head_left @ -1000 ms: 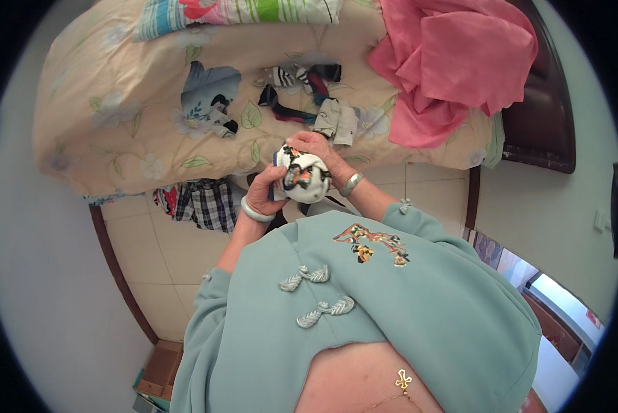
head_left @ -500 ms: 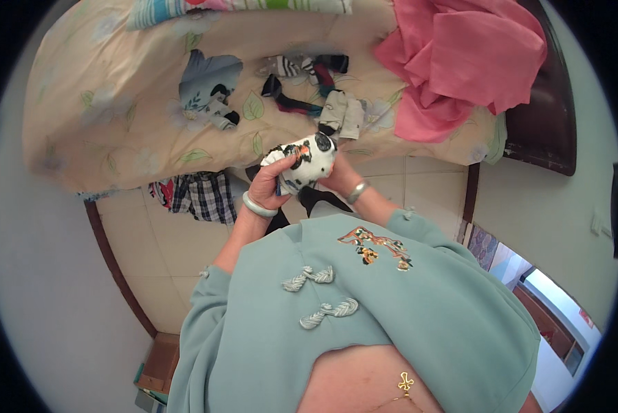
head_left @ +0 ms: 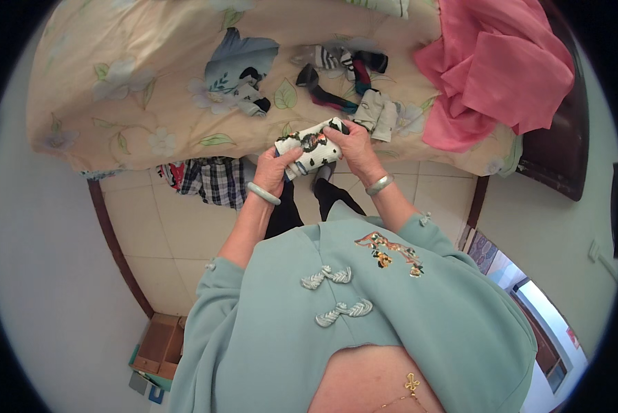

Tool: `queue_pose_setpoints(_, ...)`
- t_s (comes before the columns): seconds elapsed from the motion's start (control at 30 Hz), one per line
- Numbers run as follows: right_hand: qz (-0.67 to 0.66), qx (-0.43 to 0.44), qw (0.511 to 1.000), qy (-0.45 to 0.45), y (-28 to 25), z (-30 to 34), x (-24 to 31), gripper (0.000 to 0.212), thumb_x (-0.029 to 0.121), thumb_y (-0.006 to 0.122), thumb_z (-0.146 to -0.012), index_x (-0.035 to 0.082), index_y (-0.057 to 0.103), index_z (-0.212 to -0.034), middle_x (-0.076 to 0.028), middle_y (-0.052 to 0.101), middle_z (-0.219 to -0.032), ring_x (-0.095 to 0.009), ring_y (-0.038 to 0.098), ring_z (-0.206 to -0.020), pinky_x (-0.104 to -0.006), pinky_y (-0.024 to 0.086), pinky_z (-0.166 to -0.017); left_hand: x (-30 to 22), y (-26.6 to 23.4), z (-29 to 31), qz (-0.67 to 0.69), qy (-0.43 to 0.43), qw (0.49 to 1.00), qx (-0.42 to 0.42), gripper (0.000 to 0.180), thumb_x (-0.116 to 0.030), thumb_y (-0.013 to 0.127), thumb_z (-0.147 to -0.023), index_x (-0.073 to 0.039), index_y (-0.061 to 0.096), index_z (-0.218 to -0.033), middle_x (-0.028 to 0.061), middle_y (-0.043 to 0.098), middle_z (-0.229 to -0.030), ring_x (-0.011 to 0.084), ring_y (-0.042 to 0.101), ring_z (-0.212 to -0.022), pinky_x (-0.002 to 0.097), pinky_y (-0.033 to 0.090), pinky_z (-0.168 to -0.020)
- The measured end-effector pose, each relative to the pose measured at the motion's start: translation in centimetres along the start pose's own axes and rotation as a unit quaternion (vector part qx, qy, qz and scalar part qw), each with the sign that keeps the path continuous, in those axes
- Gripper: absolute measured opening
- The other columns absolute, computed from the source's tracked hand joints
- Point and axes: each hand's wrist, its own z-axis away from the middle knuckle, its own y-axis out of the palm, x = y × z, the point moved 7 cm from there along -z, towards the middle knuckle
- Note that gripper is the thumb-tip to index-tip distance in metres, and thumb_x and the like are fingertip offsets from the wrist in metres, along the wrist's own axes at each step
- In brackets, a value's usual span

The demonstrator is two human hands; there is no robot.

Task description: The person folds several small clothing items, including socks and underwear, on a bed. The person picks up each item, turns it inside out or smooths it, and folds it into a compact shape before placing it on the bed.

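Observation:
Between my two hands is a folded white cloth bundle (head_left: 314, 149) with a black and orange print; I cannot tell what garment it is. My left hand (head_left: 274, 167) grips its left end, thumb on top. At the other end my right hand (head_left: 358, 148) pinches it, thumb across the upper side. The bundle is held at the near edge of the bed (head_left: 168, 131). Just beyond my right hand lie light grey socks (head_left: 376, 113). Farther back are dark socks with red and green (head_left: 329, 95) and striped socks (head_left: 323, 58).
White and black socks (head_left: 248, 98) lie against a blue-grey cloth (head_left: 239, 58) on the floral sheet. A pink cloth (head_left: 498, 76) is heaped at the right by the dark bed end (head_left: 557, 155). Plaid fabric (head_left: 216, 180) hangs below the bed edge. A brown box (head_left: 159, 347) stands lower left.
The bundle now looks flatter and is turned in my hands. My right hand has moved from behind it to its right end, with the thumb on top. The view has shifted.

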Motion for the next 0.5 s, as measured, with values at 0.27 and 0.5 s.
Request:
queue_pose_setpoints(0.27, -0.022, 0.060, 0.992, 0.107, 5.8, -4.9, -6.3, 0.030, 0.024, 0.065, -0.089, 0.001, 0.063, -0.109, -0.003, 0.066, -0.090, -0.007, 0.059, -0.070, -0.0233, 0.045, -0.053, -2.4, -9.0, -1.5, -0.136, 0.055, 0.979, -0.139, 0.033, -0.016, 0.069, -0.087, 0.002, 0.062, -0.114, 0.0059, 0.067, -0.103, 0.0132, 0.064, -0.087, 0.0276, 0.051, -0.076)
queue_pose_setpoints(0.5, 0.260, -0.046, 0.961, -0.077, 8.7, -16.0, -6.4, 0.055, 0.031, 0.067, -0.081, -0.007, 0.057, -0.119, -0.021, 0.062, -0.113, -0.028, 0.062, -0.100, -0.0375, 0.051, -0.080, -8.1, -21.1, -8.4, 0.053, 0.133, 0.970, -0.194, 0.040, -0.023, 0.059, -0.095, 0.004, 0.049, -0.122, 0.0162, 0.060, -0.118, 0.0253, 0.061, -0.106, 0.0390, 0.052, -0.086)
